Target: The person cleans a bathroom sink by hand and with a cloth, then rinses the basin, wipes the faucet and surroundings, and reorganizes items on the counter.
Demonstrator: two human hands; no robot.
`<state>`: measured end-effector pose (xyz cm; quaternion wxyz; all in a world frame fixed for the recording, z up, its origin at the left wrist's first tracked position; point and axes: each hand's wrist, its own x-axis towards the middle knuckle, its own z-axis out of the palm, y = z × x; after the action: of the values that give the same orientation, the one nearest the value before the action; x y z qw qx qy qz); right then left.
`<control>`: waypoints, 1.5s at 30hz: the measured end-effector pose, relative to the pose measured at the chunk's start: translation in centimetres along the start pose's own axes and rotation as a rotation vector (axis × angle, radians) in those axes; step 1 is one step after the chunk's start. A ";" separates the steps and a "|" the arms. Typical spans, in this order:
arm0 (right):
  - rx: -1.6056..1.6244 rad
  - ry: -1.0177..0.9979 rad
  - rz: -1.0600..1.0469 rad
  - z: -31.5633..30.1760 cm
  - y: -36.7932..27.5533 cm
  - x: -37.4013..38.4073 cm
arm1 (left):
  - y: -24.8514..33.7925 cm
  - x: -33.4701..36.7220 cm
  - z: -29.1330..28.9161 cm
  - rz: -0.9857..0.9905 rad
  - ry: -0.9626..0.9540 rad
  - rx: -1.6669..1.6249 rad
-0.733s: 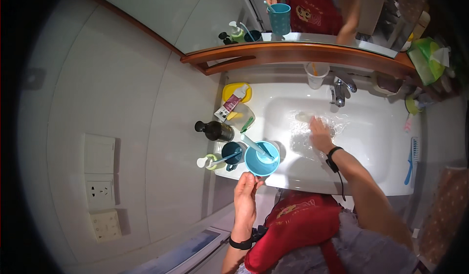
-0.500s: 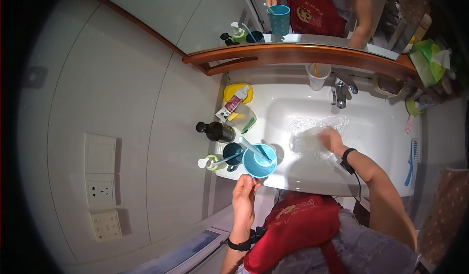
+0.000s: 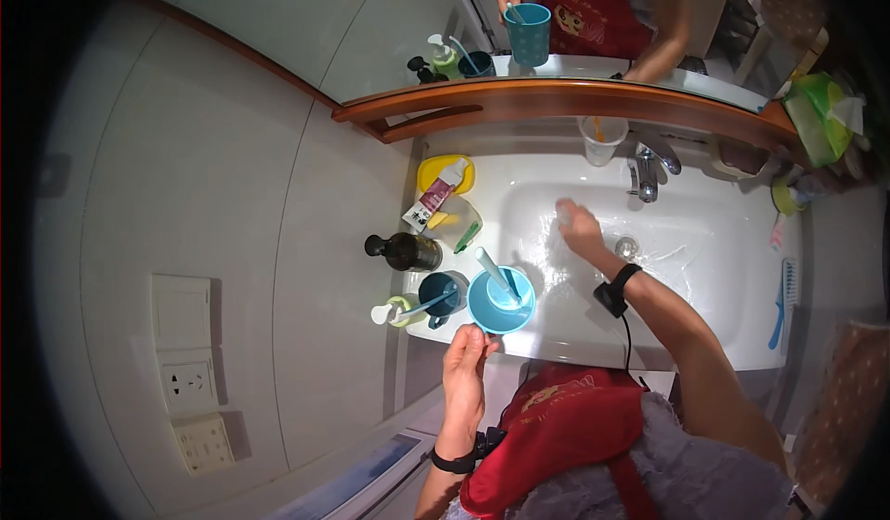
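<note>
My left hand grips a light blue cup by its near side, at the sink's front left edge. A pale-handled toothbrush leans inside it, sticking up past the rim. My right hand is over the left part of the white sink basin, fingers pointing to the far left. Motion smears its fingertips, and a whitish patch shows beside them that I cannot make out. Water streaks lie on the basin around the drain. Just left of the held cup stands a dark blue mug with another toothbrush.
Along the left ledge are a pump bottle, a dark bottle, a tube and a yellow dish. The faucet and a clear cup stand at the back. A blue brush lies right, below a wood-framed mirror.
My right hand has moved left and away from me across the basin. The splashing water has thinned, baring the drain. The held cup has shifted slightly right.
</note>
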<state>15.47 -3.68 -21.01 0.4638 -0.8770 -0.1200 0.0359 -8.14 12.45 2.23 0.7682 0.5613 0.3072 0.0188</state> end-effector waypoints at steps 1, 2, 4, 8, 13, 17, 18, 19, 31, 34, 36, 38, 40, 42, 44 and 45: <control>-0.032 0.100 -0.058 -1.3 -1.5 0.8 | 0.3 0.1 0.3 0.001 -0.001 0.011; -0.032 0.101 -0.059 -2.3 -3.3 1.4 | 0.4 0.2 0.1 0.001 0.008 0.005; 0.049 0.197 -0.046 -3.2 -5.6 2.3 | 0.5 0.6 -0.3 0.002 0.020 -0.007; 0.031 0.323 -0.091 -1.1 -3.7 3.6 | 0.8 1.5 -0.3 0.004 0.011 0.027; -0.488 0.352 -0.363 0.0 -2.2 5.4 | 0.5 2.3 -1.3 -0.019 0.014 0.027; -0.589 0.280 -0.201 1.8 -1.1 8.3 | 0.5 3.1 -1.0 -0.057 0.018 -0.020; -0.608 0.271 -0.240 2.6 -1.3 8.5 | 0.4 3.3 -1.3 -0.059 0.014 -0.016; -0.629 0.262 -0.279 3.3 -1.4 8.7 | 0.3 3.4 -1.5 -0.070 0.014 -0.030; -0.472 -0.167 -0.444 8.8 -7.8 16.0 | 0.5 3.6 -1.1 -0.092 0.024 -0.037; -0.483 -0.192 -0.452 7.5 -7.4 14.1 | 0.5 3.3 -1.3 -0.060 -0.005 -0.020; -0.486 -0.188 -0.449 6.3 -6.5 12.0 | 0.6 3.0 -1.0 -0.057 0.006 -0.020; -0.423 -0.127 -0.550 4.8 -5.1 9.2 | 0.7 3.0 -0.4 -0.054 0.013 -0.026; -0.482 -0.198 -0.547 2.9 -4.5 6.5 | 0.9 3.1 -0.4 -0.020 -0.009 -0.007; -0.497 -0.369 -0.375 1.4 -1.2 2.6 | 0.9 3.0 -0.1 -0.018 -0.014 -0.018; -0.488 -0.520 -0.233 -0.6 4.6 -2.3 | 0.9 2.9 0.3 0.005 0.007 -0.007; -0.642 -0.591 -0.187 -2.0 5.1 -3.4 | 0.9 2.7 0.4 0.010 0.027 -0.007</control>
<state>13.41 -8.91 -24.20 0.1149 -0.9140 -0.3313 0.2038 -5.42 13.43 1.91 0.7659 0.5599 0.3145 0.0315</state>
